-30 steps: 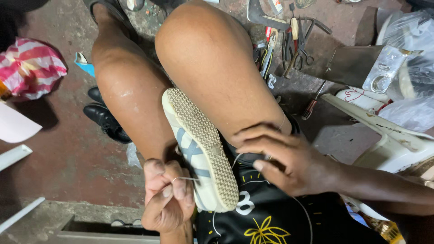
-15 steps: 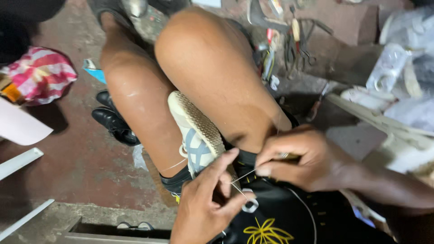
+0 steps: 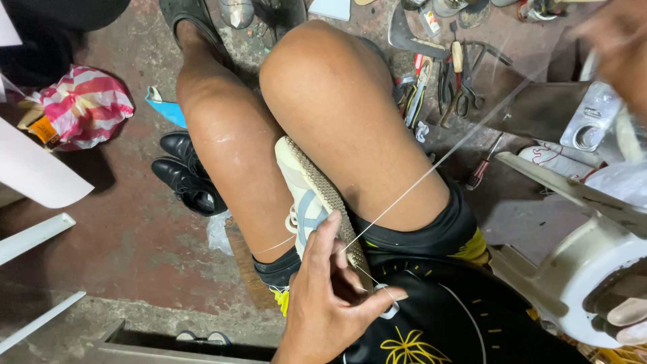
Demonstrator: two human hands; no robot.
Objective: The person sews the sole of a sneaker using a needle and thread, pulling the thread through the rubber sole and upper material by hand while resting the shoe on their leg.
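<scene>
Vs. half a sec ago: right hand (image 3: 617,47) no longer pinching down by the shoe, now flung up to far right corner, blurred, drawing a long white thread (image 3: 438,162) taut. Thread now running as a straight diagonal from the shoe's near end up to that hand. Right hand appearing closed around the thread end, but too blurred to tell the grip for sure. Left hand (image 3: 333,296) shifting in closer, now resting against the shoe's near end, fingers (image 3: 323,236) curled together, thumb and forefinger pressing at the stitch spot where the thread is leaving the sole edge. Camera also sitting closer, w/ more of the lap showing.

White sneaker (image 3: 313,202) w/ grey-blue stripes wedged between the two bare knees, lying on its side, woven sole facing right. Long axis running diagonally: one end pointing far-left, other end near-right, tucked under the left hand. Sneaker sitting at frame centre, touching both thighs.

Around: black leather shoes (image 3: 182,175) lying on the floor left of the legs; pink striped bag (image 3: 84,104) further left; pliers, scissors and other tools (image 3: 448,81) scattered far right; white plastic chair (image 3: 579,263) standing at near right.
</scene>
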